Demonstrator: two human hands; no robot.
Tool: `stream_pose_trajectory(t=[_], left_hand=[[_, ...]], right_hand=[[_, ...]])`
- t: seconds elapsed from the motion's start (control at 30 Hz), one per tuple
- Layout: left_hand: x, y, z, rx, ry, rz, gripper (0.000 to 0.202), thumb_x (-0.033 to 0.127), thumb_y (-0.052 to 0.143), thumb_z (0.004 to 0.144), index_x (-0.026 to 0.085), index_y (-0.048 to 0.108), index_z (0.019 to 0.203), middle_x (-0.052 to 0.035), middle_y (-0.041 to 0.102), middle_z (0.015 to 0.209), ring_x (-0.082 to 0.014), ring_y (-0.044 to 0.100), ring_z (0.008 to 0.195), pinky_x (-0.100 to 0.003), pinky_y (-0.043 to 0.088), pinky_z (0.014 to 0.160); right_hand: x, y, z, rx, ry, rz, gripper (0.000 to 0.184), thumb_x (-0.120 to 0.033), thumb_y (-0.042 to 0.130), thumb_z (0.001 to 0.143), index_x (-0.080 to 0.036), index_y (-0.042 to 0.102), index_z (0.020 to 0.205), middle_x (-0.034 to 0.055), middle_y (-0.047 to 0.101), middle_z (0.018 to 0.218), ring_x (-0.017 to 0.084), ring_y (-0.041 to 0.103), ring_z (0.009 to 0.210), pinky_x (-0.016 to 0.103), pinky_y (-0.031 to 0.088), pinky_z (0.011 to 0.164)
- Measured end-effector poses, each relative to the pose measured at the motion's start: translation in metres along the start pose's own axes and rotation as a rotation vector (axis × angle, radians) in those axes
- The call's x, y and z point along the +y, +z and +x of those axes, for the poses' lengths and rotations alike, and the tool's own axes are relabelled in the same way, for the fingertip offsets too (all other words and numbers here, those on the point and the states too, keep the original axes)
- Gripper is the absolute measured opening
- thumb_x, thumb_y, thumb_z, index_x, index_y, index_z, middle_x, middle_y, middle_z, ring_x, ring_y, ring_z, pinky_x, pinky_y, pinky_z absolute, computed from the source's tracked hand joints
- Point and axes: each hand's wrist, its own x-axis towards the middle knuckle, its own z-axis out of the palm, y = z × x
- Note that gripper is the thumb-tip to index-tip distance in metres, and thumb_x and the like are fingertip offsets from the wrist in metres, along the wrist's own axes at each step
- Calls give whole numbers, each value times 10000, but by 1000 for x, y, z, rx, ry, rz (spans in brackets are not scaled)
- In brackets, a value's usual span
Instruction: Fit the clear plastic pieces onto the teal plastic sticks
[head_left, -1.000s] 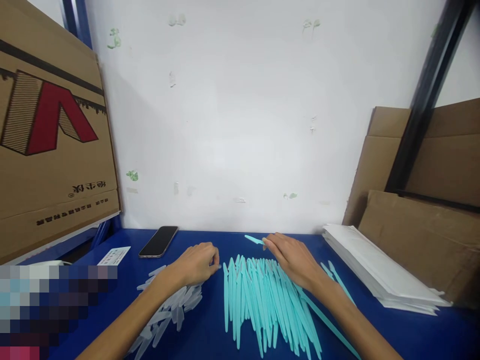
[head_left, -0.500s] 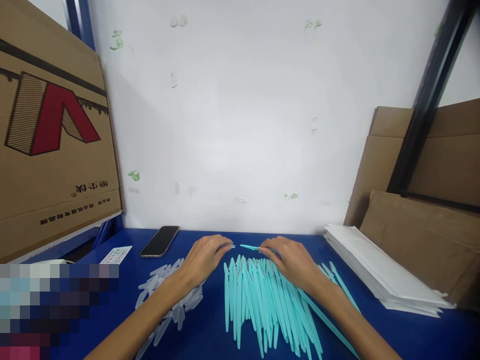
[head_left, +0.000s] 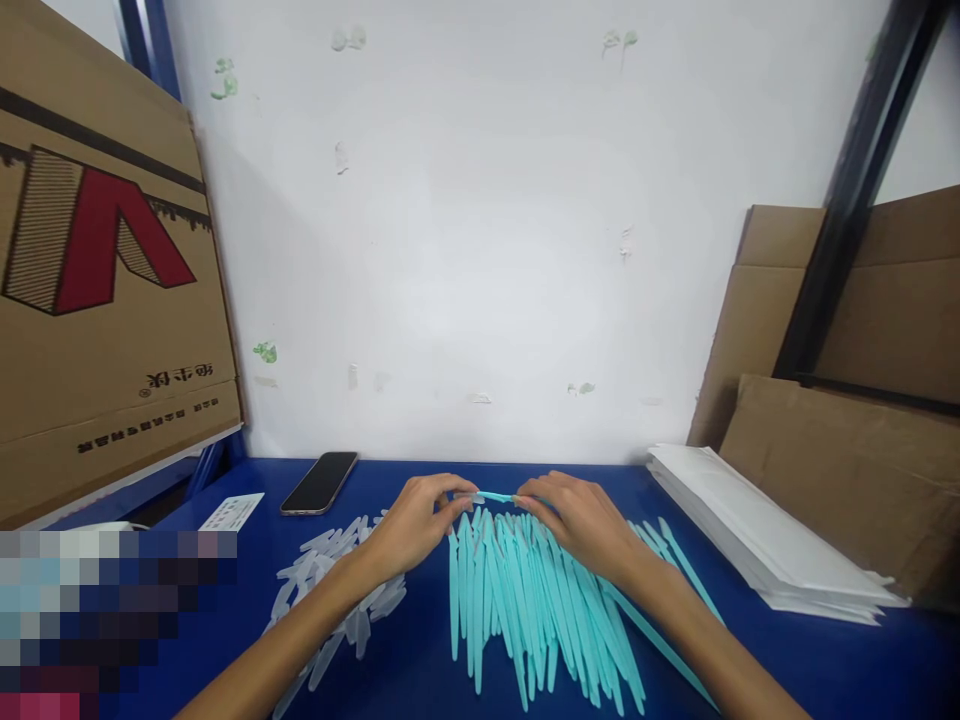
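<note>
My left hand (head_left: 418,515) pinches a small clear plastic cap (head_left: 478,499) between thumb and fingertips. From the right, my right hand (head_left: 574,510) grips a slim turquoise eyebrow razor (head_left: 495,496), its tip pointing left. The razor's tip meets the cap at my left fingertips; how far it sits inside is hidden. Right below both hands lies a fanned pile of turquoise eyebrow razors (head_left: 517,600), partly covered by my right forearm. A loose heap of clear caps (head_left: 360,625) spreads under and beside my left forearm.
A phone (head_left: 320,482) and a printed card (head_left: 232,512) lie at the back left of the blue table (head_left: 420,660). White envelopes or sleeves (head_left: 772,540) are stacked at right. Cardboard boxes (head_left: 112,380) flank both sides, with a white wall (head_left: 480,220) behind.
My left hand has moved slightly right, bringing the cap against the razor's tip and closing the gap between them. My right hand has stayed nearly still.
</note>
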Motion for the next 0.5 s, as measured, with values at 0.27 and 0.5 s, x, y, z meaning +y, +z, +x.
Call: stream_pose_trajectory(t=[0.27,0.5], left_hand=[[4,5,-2,91,-21,-39,338,407,500,963,201,701,1141,-42,740,915,-136,626,596,-270,499,628],[3,7,-2,59,-19,-70,337,417,504,957,209,714,1119,-38,735,897,-133,611,581,-259,492,614]], right_hand=[[-2,-4,0,-6,-2,24,337,-398,372,1040,-265,681,1066,22,725,917,188,659,829,287,450,684],[-4,0,0,-6,-14,-20,363,-414,362,1042,-258,689,1064,29,719,873,187,645,803,276,430,637]])
